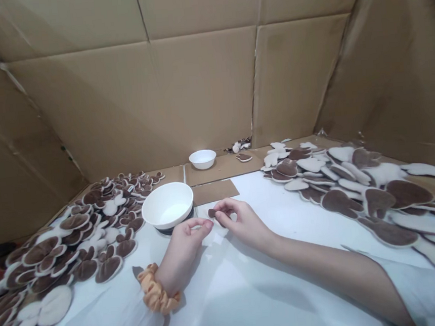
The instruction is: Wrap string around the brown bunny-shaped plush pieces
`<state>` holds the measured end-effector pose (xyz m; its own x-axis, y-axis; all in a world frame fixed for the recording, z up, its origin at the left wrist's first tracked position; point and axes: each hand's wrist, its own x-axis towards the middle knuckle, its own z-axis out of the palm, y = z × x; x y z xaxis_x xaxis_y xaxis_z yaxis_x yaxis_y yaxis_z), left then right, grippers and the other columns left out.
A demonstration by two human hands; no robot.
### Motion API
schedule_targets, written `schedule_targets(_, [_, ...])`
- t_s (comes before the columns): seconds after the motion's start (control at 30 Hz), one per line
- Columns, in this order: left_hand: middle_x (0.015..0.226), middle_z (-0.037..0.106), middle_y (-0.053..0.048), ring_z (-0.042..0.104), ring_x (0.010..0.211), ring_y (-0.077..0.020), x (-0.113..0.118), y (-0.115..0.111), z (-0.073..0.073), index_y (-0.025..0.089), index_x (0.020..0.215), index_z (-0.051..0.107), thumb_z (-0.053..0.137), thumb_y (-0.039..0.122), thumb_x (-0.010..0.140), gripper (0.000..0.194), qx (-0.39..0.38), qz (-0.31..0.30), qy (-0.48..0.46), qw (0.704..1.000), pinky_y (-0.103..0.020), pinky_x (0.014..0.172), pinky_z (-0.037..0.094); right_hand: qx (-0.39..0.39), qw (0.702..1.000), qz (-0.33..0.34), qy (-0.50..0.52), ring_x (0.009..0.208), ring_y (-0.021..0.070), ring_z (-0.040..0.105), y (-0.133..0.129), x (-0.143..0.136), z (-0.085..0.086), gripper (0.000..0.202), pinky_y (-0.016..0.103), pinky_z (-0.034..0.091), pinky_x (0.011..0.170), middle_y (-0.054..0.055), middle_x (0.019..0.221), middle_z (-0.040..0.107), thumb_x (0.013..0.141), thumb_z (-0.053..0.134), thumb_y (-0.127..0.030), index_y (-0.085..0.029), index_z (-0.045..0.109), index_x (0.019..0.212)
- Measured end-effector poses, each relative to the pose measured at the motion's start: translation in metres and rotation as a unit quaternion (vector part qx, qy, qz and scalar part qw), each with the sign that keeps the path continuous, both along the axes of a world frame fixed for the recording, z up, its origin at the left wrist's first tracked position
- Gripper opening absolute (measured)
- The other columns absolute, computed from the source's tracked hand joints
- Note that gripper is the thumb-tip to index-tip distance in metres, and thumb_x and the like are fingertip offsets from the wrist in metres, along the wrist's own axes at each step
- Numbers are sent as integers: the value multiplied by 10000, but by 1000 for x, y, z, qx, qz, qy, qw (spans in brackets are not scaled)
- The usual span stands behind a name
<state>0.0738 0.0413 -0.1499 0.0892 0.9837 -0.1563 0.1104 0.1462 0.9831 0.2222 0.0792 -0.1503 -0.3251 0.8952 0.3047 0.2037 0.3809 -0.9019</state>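
Near the middle of the white table, my right hand (241, 223) pinches a small dark brown plush fabric piece (211, 212) between thumb and fingers. Its far end points toward my left hand (189, 239), which is a short way off. The thumb and fingertips of that hand are pressed together, and whatever may be between them is too small to make out. An orange scrunchie (158, 290) circles my left wrist. Just beyond my left hand stands a large white bowl (168, 204) on a dark base, with no contents visible inside.
Brown-and-white plush cutouts (110, 263) lie heaped on the left. Larger cutouts (381, 202) are piled on the right. A small white bowl (202, 159) and a lone cutout (244, 157) sit at the back, before a cardboard wall (204, 93). A flat cardboard piece (216, 191) lies beyond my hands.
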Motion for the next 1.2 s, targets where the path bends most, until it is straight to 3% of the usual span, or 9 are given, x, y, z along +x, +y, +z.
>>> schedule_targets(0.1, [437,223,77,164,407,-68,1,-2,0,144,781,542,543,418,744,276,88,37,117,988,-198,406,118,14,999,-25,-26,697,128,532,-3,1,2,117,255,414,667,38,766,607,757,470,-206,-139,560,791])
schedule_targets(0.27, [456,215,68,231,432,-86,1,-9,-1,168,767,562,497,365,778,207,221,80,272,933,-189,444,178,28,998,-40,-48,689,133,536,-8,1,7,114,257,415,650,37,767,616,756,476,-200,-149,573,785])
schedule_targets(0.4, [433,237,90,256,410,-89,2,-8,-1,164,855,501,532,359,743,227,178,106,249,946,-178,439,213,32,999,-30,-17,687,128,539,-9,0,5,109,255,420,658,32,773,625,749,484,-196,-152,575,788])
schedule_targets(0.63, [428,241,85,213,412,-80,6,-3,1,129,877,549,557,379,709,301,117,66,187,973,-184,415,164,-22,999,-1,46,694,126,545,-6,-3,1,122,248,435,650,46,796,617,739,496,-221,-136,569,787])
schedule_targets(0.87, [441,234,73,219,420,-83,4,-4,-3,134,775,591,567,431,709,305,164,124,191,960,-195,429,176,-126,986,8,113,583,101,504,-10,-6,9,155,231,420,565,32,686,582,693,546,-270,-121,560,732])
schedule_targets(1.2, [464,213,67,225,434,-87,7,-9,-2,155,724,559,525,366,754,215,203,143,190,950,-196,429,182,-144,977,18,156,508,77,457,-16,-9,13,156,214,373,526,-34,532,493,686,547,-266,-148,458,637])
